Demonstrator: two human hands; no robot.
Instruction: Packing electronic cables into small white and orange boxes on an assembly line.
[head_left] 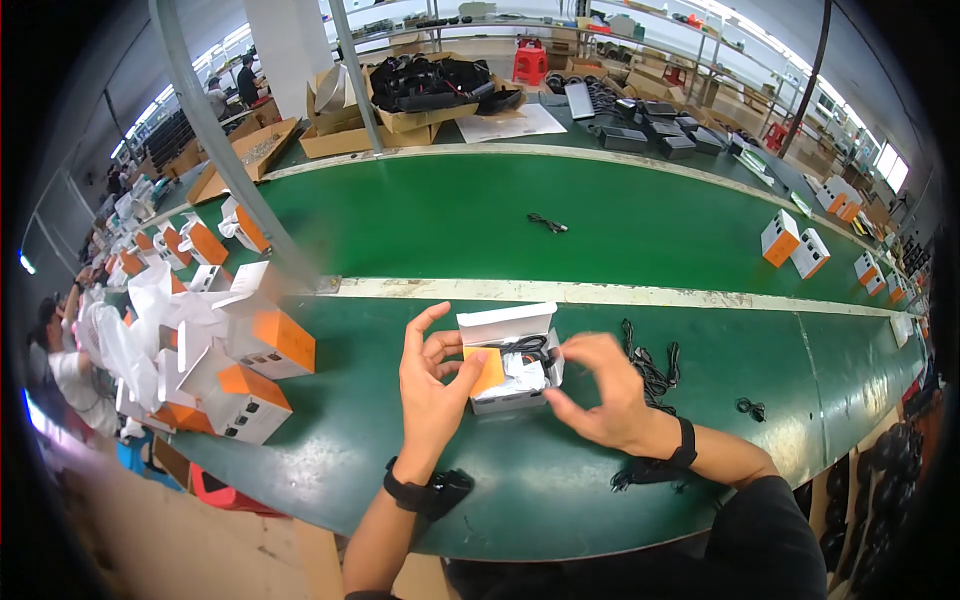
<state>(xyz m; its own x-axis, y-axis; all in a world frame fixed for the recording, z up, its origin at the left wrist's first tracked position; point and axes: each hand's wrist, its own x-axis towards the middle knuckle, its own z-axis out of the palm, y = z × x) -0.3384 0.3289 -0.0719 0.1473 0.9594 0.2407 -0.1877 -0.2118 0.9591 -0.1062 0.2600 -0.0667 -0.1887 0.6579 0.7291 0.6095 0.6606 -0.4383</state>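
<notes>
A small white box [510,403] lies before me on the green work table, its lid raised at the far side. A coiled black cable [525,345] and white pieces show inside it. My left hand [432,385] grips the box's left end, thumb on an orange flap [485,372]. At the other end my right hand [605,395], slightly blurred, has its thumb and fingertips closed round the right edge and side flap. Black bands circle both wrists. Right of the box lie bundled black cables [650,370] and a smaller coiled cable [750,409].
Several white-and-orange boxes [270,335] with open flaps and plastic bags [140,320] crowd the left. Beyond a pale rail [600,293] runs a green belt [430,215] bearing a cable [546,222] and boxes [780,238]. A metal post [220,130] rises at left.
</notes>
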